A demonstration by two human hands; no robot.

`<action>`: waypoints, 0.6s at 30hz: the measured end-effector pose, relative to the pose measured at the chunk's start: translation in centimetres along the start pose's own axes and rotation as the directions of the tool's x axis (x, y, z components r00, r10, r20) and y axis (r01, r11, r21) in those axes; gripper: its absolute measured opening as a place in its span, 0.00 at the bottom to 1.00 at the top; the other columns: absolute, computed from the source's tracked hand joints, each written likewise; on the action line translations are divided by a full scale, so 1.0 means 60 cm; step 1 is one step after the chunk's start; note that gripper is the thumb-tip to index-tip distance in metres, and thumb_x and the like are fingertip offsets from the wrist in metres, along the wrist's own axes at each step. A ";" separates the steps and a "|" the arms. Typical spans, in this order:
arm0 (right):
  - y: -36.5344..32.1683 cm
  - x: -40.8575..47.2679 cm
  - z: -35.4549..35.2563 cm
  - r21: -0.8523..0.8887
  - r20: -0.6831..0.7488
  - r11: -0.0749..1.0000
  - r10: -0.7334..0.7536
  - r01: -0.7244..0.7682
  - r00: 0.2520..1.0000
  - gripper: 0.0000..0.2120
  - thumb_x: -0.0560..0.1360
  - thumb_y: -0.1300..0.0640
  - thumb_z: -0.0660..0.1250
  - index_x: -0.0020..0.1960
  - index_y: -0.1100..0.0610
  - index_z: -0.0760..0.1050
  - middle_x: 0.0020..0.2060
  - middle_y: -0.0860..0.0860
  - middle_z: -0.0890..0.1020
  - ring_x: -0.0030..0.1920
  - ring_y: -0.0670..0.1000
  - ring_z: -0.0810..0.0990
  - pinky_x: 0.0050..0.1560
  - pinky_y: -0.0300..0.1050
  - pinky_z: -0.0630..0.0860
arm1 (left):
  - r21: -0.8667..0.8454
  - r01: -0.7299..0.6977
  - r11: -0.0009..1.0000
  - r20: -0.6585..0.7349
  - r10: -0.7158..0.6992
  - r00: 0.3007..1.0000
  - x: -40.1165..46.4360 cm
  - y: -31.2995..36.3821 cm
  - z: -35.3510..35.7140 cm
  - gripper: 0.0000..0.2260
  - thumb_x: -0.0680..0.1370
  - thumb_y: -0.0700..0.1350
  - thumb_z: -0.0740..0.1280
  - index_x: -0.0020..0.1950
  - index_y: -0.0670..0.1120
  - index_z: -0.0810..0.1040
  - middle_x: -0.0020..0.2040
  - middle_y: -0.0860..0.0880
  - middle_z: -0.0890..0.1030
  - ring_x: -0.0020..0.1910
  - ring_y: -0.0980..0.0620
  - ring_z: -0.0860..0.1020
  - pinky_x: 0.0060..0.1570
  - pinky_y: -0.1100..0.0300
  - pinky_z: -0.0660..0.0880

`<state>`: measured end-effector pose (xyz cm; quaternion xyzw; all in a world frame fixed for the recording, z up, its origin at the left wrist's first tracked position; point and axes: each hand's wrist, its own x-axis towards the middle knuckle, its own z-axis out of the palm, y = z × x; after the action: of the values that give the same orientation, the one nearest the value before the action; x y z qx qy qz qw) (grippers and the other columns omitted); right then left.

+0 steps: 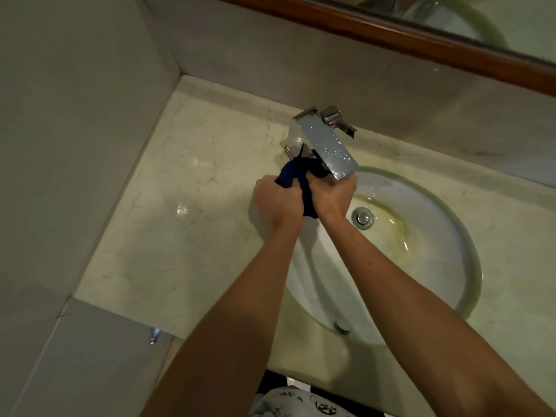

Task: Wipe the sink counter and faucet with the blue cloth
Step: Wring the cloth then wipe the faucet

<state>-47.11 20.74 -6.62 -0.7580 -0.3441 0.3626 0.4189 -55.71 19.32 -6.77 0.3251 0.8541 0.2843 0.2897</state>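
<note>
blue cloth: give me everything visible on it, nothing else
The blue cloth is dark navy, soft fabric, bunched and twisted into a rope rather than spread flat. The left hand grips one end and the right hand grips the other, with a short tail hanging between the wrists. Its upper part runs under the chrome faucet spout, near the base, at the back edge of the basin. Wetness cannot be judged.

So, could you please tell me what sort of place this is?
Most likely a bathroom: a round basin sunk in a marble counter, a chrome faucet behind it, and a wood-framed mirror on the tiled wall.
</note>
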 end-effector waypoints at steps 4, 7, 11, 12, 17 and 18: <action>-0.002 0.038 -0.031 -0.248 -0.051 0.965 -0.096 0.081 0.994 0.11 0.71 0.54 0.74 0.51 0.58 0.82 0.44 0.53 0.85 0.44 0.54 0.83 0.41 0.46 0.77 | -0.130 0.062 0.990 0.034 -0.058 0.998 -0.029 0.045 0.036 0.08 0.72 0.46 0.72 0.44 0.42 0.81 0.43 0.45 0.83 0.42 0.42 0.82 0.37 0.49 0.78; -0.021 0.083 -0.066 -0.272 0.003 0.957 -0.103 0.100 0.995 0.10 0.71 0.58 0.75 0.53 0.56 0.83 0.46 0.53 0.86 0.46 0.53 0.83 0.43 0.41 0.75 | -0.203 0.103 0.974 0.016 -0.102 0.995 -0.044 0.083 0.067 0.05 0.75 0.43 0.71 0.49 0.43 0.81 0.49 0.45 0.84 0.47 0.44 0.82 0.40 0.55 0.74; -0.056 0.150 -0.116 -0.173 0.014 0.974 -0.144 0.144 0.989 0.11 0.67 0.55 0.78 0.49 0.54 0.83 0.40 0.49 0.84 0.41 0.47 0.81 0.38 0.31 0.75 | -0.599 0.000 0.801 -0.056 -0.041 0.998 -0.077 0.106 0.111 0.15 0.69 0.51 0.80 0.52 0.52 0.80 0.50 0.52 0.85 0.49 0.52 0.84 0.48 0.53 0.83; -0.063 0.168 -0.120 -0.177 0.021 0.971 -0.162 0.163 0.987 0.12 0.67 0.55 0.78 0.49 0.54 0.83 0.41 0.49 0.84 0.41 0.47 0.82 0.39 0.31 0.76 | -0.681 0.010 0.732 -0.052 -0.062 0.997 -0.085 0.111 0.121 0.20 0.67 0.53 0.81 0.55 0.51 0.81 0.51 0.53 0.85 0.50 0.53 0.85 0.51 0.53 0.83; -0.067 0.200 -0.069 -0.274 0.168 0.887 -0.337 0.372 0.926 0.14 0.69 0.51 0.74 0.50 0.58 0.84 0.45 0.54 0.86 0.43 0.54 0.84 0.46 0.50 0.81 | -0.835 0.127 0.536 -0.034 -0.280 0.959 -0.064 0.110 0.169 0.30 0.57 0.63 0.77 0.58 0.58 0.81 0.55 0.53 0.85 0.55 0.50 0.84 0.58 0.50 0.81; -0.063 0.198 -0.051 -0.304 0.203 0.845 -0.394 0.440 0.896 0.13 0.69 0.52 0.73 0.51 0.58 0.84 0.46 0.55 0.86 0.44 0.56 0.84 0.45 0.50 0.80 | -0.810 0.119 0.575 -0.053 -0.274 0.960 -0.051 0.104 0.174 0.25 0.59 0.63 0.76 0.55 0.62 0.81 0.54 0.54 0.84 0.55 0.49 0.83 0.58 0.48 0.81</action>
<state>-39.41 30.92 -5.21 -0.7001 -0.5857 0.2467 0.3255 -44.26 24.14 -8.64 0.0380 0.6883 0.6291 0.3593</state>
